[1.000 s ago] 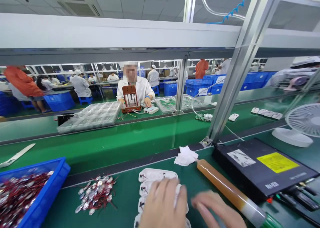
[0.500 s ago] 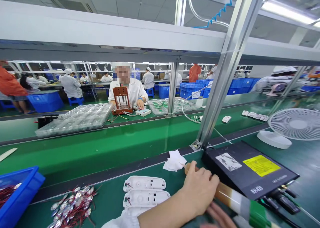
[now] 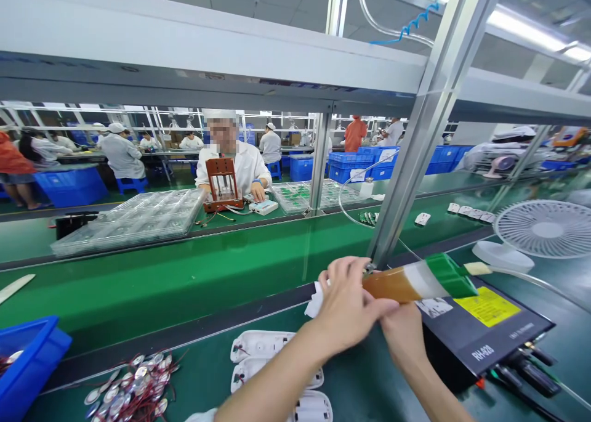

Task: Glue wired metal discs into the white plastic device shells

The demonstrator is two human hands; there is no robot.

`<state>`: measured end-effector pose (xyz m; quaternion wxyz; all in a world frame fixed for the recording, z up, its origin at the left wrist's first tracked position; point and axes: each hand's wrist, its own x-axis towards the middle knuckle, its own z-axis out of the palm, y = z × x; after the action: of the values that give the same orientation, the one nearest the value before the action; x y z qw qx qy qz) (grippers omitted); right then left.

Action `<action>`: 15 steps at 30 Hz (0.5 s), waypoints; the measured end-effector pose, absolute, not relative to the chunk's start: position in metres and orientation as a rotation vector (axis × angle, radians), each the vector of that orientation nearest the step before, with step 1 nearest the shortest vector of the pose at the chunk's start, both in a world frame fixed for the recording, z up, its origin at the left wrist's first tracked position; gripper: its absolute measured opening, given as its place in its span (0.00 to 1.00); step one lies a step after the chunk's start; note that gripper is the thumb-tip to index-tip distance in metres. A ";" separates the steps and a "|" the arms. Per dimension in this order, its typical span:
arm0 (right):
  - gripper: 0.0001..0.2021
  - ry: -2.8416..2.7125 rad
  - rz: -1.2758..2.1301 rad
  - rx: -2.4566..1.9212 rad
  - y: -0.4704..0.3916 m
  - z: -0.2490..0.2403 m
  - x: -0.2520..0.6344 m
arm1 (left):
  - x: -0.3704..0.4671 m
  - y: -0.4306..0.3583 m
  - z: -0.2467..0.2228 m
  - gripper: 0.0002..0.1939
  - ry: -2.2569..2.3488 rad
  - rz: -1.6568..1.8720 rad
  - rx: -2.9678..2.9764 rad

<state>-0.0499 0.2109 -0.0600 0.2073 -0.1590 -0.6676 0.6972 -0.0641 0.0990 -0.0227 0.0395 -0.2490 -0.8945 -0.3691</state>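
Observation:
A syringe-like tube [image 3: 394, 285] of amber fluid, with a green cap and a clear hose at its right end, is held slantwise above the bench. My left hand [image 3: 346, 296] wraps round its left end and hides the tip. Beneath the tube, my right hand [image 3: 401, 317] grips it from below, its fingers mostly hidden. White paper [image 3: 314, 302] lies just behind my left hand. White plastic housings [image 3: 261, 345] sit in a column on the green bench, partly covered by my left forearm. The black RH-020 box [image 3: 489, 348] is right of my right forearm.
Discs with red wires [image 3: 138, 388] lie in a pile beside a blue bin [image 3: 30, 360] at the left. A metal post [image 3: 415, 132] rises behind the hands, and a white fan [image 3: 545, 228] stands at the right. A co-worker [image 3: 249, 166] sits across the belt.
The tube has been raised off the bench, bringing its green cap and hose into view. My right hand has come up under it. My left hand has moved up and slightly left.

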 end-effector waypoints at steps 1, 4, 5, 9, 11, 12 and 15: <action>0.38 -1.887 1.920 -0.430 0.211 -0.059 -0.047 | -0.070 0.087 -0.027 0.24 -2.780 -1.164 -0.687; 0.36 -1.924 1.838 -0.397 0.210 -0.063 -0.039 | -0.088 0.055 -0.050 0.12 -2.963 -1.216 -0.407; 0.35 -1.931 1.810 -0.380 0.210 -0.066 -0.037 | -0.092 0.048 -0.059 0.10 -3.026 -1.228 -0.334; 0.33 -1.960 1.724 -0.348 0.209 -0.076 -0.034 | -0.095 0.048 -0.083 0.09 -3.189 -1.283 -0.143; 0.30 -1.991 1.691 -0.365 0.213 -0.079 -0.036 | -0.092 0.058 -0.086 0.10 -3.228 -1.343 -0.096; 0.30 -2.014 1.680 -0.383 0.216 -0.080 -0.037 | -0.090 0.063 -0.086 0.10 -3.244 -1.376 -0.084; 0.29 -2.090 1.676 -0.443 0.223 -0.081 -0.040 | -0.086 0.070 -0.084 0.09 -3.268 -1.407 -0.071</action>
<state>-0.0396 0.2232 -0.0806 0.2118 -0.1593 -0.7522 0.6033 -0.0862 0.0702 -0.0835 -0.2069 -0.0196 -0.8985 -0.3868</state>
